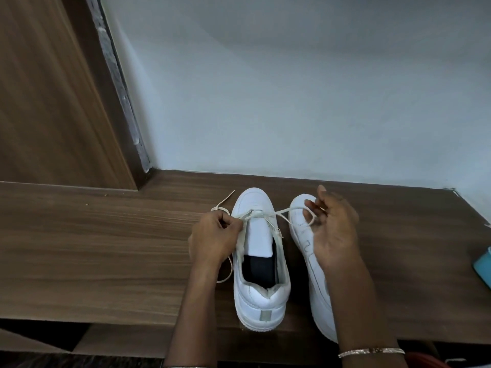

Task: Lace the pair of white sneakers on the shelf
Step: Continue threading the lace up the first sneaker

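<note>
Two white sneakers stand side by side on the wooden shelf [106, 235], toes toward the wall. The left sneaker [261, 296] has its tongue up and a cream lace [281, 212] threaded across its front eyelets. My left hand [215, 235] pinches the lace's left part at the sneaker's left side, and loose lace trails left and down from it. My right hand [332, 229] hovers over the right sneaker [318, 288] with the lace's right end looped around its curled fingers. That hand hides much of the right sneaker.
A pale wall rises right behind the shelf. A tall wooden panel [53, 88] stands at the left rear. A light blue object [483, 264] pokes in at the right edge. The shelf's front edge runs just under the sneakers' heels.
</note>
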The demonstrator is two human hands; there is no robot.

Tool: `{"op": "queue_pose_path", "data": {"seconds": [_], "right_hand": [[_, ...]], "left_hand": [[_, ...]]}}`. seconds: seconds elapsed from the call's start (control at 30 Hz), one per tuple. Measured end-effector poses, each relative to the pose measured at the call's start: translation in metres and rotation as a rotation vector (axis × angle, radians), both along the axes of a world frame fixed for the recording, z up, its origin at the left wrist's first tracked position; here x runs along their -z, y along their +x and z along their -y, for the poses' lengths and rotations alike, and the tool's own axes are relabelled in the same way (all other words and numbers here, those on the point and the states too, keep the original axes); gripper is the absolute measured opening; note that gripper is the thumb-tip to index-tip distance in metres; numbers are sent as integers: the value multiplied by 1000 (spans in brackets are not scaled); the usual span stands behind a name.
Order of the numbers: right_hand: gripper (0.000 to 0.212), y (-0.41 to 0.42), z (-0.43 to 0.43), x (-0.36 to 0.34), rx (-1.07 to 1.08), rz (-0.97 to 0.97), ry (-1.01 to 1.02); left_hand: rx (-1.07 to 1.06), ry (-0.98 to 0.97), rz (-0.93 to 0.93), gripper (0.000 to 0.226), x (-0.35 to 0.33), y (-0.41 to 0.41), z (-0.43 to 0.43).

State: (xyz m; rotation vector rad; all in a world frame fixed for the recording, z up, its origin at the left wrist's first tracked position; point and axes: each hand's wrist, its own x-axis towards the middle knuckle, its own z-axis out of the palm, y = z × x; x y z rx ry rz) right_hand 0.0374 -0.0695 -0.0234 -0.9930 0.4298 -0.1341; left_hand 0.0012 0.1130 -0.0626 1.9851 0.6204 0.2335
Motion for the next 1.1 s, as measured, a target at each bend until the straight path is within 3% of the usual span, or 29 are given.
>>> {"op": "queue_pose_path", "data": {"seconds": [0.27,0.4,0.57,0.73,0.87,0.97,1.1], "right_hand": [[3,-11,-24,7,-130,345,-1289],[19,-21,-57,18,-386,249,-1720],[6,-21,-63,26,-283,240,-1714],[9,-12,-41,22,-123,236,-1222],[10,-4,-6,11,151,138,-1059],[8,-3,5,13,245,105,-1114],[27,-10,-17,11,129,208,-1375]], "left_hand": [[81,-44,-4,13,3,0,-5],[145,-92,17,14,5,1,-9],[157,-158,35,19,8,2,-9],[138,-113,25,12,11,4,-12],[145,-122,34,7,13,6,-12],[146,-108,41,12,15,7,-12],[177,-130,28,11,17,9,-13]]}}
